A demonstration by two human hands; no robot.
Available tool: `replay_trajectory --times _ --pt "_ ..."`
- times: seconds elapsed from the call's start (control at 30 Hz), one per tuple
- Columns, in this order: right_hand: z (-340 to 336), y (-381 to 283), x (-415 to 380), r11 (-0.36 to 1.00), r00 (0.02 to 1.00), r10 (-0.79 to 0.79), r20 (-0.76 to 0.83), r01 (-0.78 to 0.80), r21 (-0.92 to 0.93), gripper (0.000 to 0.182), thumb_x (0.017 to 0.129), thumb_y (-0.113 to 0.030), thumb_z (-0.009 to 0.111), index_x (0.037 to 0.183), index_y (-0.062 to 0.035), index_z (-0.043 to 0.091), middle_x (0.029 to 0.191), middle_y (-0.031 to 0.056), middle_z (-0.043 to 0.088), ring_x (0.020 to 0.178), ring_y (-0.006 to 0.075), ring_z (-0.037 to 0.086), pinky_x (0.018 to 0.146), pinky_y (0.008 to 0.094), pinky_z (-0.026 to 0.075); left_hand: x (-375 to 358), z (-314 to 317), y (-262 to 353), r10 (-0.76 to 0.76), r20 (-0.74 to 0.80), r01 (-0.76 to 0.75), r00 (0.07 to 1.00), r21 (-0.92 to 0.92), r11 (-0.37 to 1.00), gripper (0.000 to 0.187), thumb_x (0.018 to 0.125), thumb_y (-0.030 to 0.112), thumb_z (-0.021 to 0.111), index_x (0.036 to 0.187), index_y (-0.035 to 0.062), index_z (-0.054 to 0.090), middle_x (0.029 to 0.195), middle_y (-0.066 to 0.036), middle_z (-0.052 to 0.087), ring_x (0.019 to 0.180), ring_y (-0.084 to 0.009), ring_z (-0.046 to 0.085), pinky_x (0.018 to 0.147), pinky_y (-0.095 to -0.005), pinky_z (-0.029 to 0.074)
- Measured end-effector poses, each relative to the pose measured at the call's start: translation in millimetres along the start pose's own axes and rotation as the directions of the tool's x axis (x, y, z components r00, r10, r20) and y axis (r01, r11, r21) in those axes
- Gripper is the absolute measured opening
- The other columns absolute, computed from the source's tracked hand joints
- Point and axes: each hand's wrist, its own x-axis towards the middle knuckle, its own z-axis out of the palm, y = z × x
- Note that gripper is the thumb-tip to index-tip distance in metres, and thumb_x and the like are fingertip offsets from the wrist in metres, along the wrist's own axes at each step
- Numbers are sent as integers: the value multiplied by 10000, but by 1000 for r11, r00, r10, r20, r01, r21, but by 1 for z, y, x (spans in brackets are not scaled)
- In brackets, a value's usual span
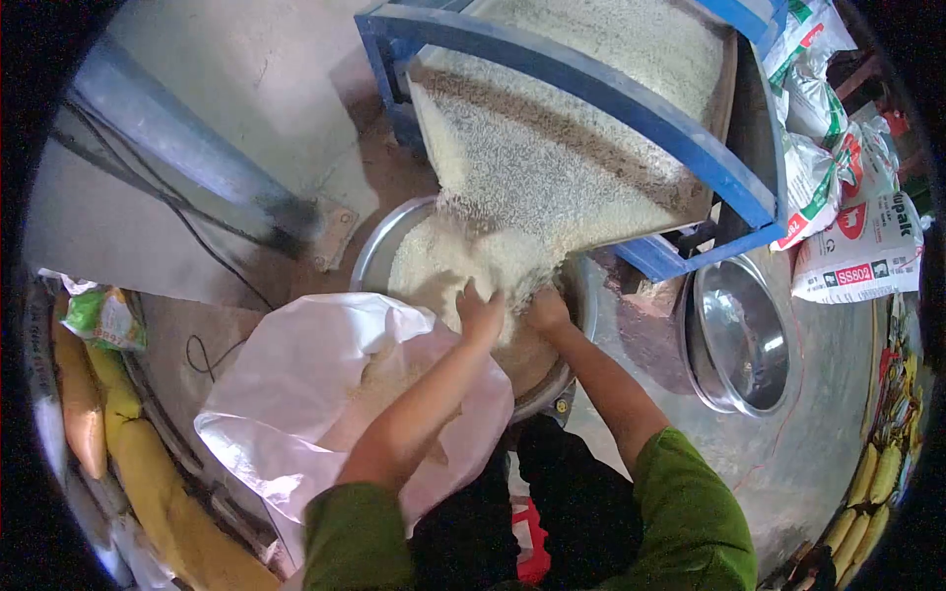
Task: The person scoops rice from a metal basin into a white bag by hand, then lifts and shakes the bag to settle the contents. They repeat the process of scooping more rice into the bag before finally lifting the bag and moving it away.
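Note:
Whitish grain (424,261), apparently rice, fills part of a wide metal basin (372,254) in front of me. More grain slides down the sloping tray (552,158) of a blue-framed machine (581,74) and pours into the basin. My left hand (480,313) is over the grain, its visible fingers apart and nothing plainly held. My right hand (546,311) reaches into the falling stream at the basin's right side; grain and blur hide its fingers. Under my left forearm, an open white sack (286,379) with some grain inside stands against the basin.
Two nested metal basins (744,335) lie on the floor at right. Printed white sacks (857,246) are piled behind them. A blue pipe (177,138) and a dark cable (187,212) are at left. Filled yellow sacks (163,483) line the left edge, small packets (887,433) the right.

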Motion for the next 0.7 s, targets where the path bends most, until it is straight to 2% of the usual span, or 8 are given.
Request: replay_trajectory --times 0.03,0.13,0.2,0.23,0.27,0.3,0.43,0.7 --pt "7 -11 -2 981 886 -191 -422 185 -55 384 768 -295 392 1021 -30 509 1034 189 501 969 328 463 958 371 244 12 12 8 -219 -50 225 974 177 958 637 741 333 493 1222 -4 247 1238 -273 233 1167 -395 197 948 -443 196" --pt "-5 -22 -3 840 933 -213 291 327 -433 361 771 -263 399 1013 -18 509 996 183 524 937 321 489 942 372 270 34 51 -37 -71 -339 168 938 264 950 684 761 387 441 1219 -61 202 1236 -250 268 1130 -438 234 936 -478 190" --pt "21 -20 -5 828 918 -377 -121 275 -489 346 789 -276 415 957 7 521 812 157 572 754 254 558 879 336 326 33 54 -50 10 -244 104 970 448 888 630 784 366 408 1190 -89 250 1230 -248 284 1123 -415 265 940 -441 207" --pt "15 -29 -7 958 969 -147 -198 189 216 354 797 -289 425 934 22 521 777 148 562 716 218 542 839 314 340 35 51 -47 -57 -249 124 967 261 957 591 797 351 390 1182 -83 278 1220 -243 304 1119 -393 286 938 -416 219" --pt "6 -41 -10 581 993 76 -93 32 813 366 804 -302 436 912 38 520 741 138 552 678 182 526 799 292 355 36 50 -48 -121 -243 140 962 64 988 554 811 336 371 1174 -76 306 1211 -238 324 1115 -371 308 936 -390 232" --pt "-4 -55 -12 463 953 270 136 -252 850 364 806 -300 452 881 50 514 798 115 521 753 143 465 735 266 357 44 58 -60 -61 -241 92 969 121 988 509 830 333 355 1161 -53 351 1195 -227 354 1106 -332 342 930 -346 244" --pt "-8 -88 -7 -222 923 315 221 -155 963 337 800 -264 443 908 47 516 884 81 520 813 140 434 732 261 353 10 34 -14 -340 -277 188 899 -458 869 503 836 342 335 1138 -59 373 1175 -245 361 1095 -341 344 900 -374 276" --pt "-98 -191 -86 39 992 123 -15 11 999 299 813 -252 442 796 30 542 758 78 535 723 132 451 698 269 374 -67 -80 0 -98 -220 -113 971 -776 621 376 878 268 237 1077 -18 378 1051 -132 435 995 -206 403 884 -302 283"
